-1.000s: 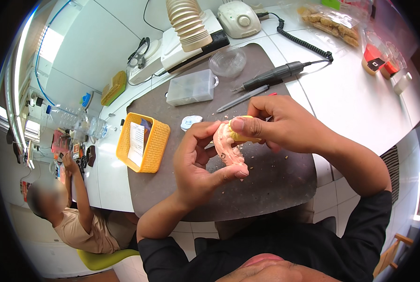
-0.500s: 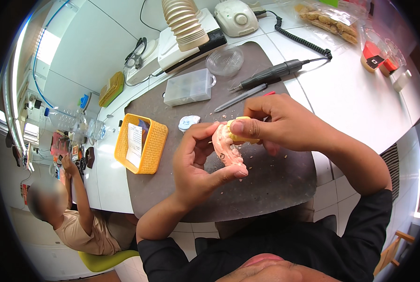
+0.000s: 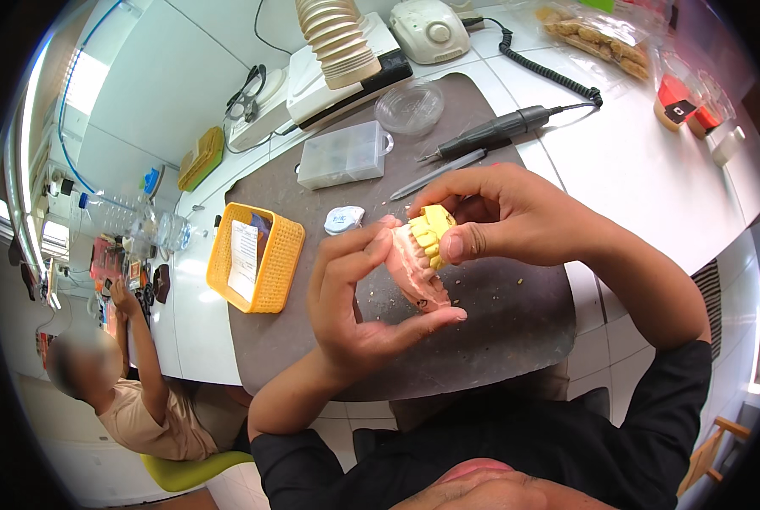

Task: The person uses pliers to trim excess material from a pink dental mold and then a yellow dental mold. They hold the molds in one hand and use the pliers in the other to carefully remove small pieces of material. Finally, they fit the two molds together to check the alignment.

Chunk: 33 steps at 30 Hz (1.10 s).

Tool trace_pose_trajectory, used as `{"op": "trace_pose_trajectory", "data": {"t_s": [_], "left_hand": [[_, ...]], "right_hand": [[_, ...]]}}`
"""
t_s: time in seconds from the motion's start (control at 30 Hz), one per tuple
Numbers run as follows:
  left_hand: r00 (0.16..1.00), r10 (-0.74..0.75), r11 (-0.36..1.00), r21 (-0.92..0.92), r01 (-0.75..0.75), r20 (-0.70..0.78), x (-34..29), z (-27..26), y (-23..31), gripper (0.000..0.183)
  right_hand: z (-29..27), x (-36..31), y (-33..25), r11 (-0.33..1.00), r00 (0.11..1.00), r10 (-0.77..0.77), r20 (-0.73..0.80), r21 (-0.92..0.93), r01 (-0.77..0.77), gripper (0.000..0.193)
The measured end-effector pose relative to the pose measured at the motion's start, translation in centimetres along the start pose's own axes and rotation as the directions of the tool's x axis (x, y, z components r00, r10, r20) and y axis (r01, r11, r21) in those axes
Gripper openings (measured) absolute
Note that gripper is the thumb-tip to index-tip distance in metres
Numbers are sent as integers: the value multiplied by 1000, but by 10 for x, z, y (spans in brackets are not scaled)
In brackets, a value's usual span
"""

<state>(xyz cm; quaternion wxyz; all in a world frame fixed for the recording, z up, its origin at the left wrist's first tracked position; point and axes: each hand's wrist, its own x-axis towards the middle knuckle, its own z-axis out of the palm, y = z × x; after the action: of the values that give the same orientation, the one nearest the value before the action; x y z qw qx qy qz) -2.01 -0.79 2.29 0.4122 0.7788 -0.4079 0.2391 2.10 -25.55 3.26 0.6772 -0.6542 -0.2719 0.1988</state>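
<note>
Between the fingers and thumb of my left hand point(image 3: 346, 293) is a pink dental model point(image 3: 410, 270) with a row of teeth and a small dark mark near its lower end. My right hand point(image 3: 507, 217) pinches a yellow dental model point(image 3: 431, 234) with thumb and fingers. The yellow teeth meet the upper part of the pink model's tooth row; the pink model's lower end is uncovered. Small crumbs lie on the dark mat point(image 3: 499, 327) below. Beyond my left fingers rests a small white and blue piece point(image 3: 343, 220).
A yellow basket point(image 3: 291, 263) with papers stands left. Behind the hands lie a grey pen-like tool point(image 3: 439, 174), a black handpiece point(image 3: 495, 130), a clear compartment box point(image 3: 342, 157) and a round clear lid point(image 3: 409, 108). A ribbed hose point(image 3: 337, 42) rises at the back. Another person point(image 3: 155, 412) sits at left.
The yellow model has turned, so its teeth now show against the pink one. The pink model has tilted, and my right hand has shifted slightly.
</note>
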Motion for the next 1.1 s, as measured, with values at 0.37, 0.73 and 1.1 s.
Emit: {"op": "trace_pose_trajectory", "data": {"t_s": [0.37, 0.73, 1.1], "left_hand": [[996, 72, 996, 59, -69, -60, -1, 3, 2, 85], [999, -13, 999, -29, 14, 41, -3, -2, 4, 95], [984, 181, 969, 173, -178, 1, 0, -1, 2, 95]], "right_hand": [[-2, -3, -8, 999, 997, -35, 67, -11, 36, 62], [-2, -1, -6, 992, 995, -105, 3, -65, 105, 72], [-7, 1, -10, 957, 968, -250, -18, -158, 245, 66]]}}
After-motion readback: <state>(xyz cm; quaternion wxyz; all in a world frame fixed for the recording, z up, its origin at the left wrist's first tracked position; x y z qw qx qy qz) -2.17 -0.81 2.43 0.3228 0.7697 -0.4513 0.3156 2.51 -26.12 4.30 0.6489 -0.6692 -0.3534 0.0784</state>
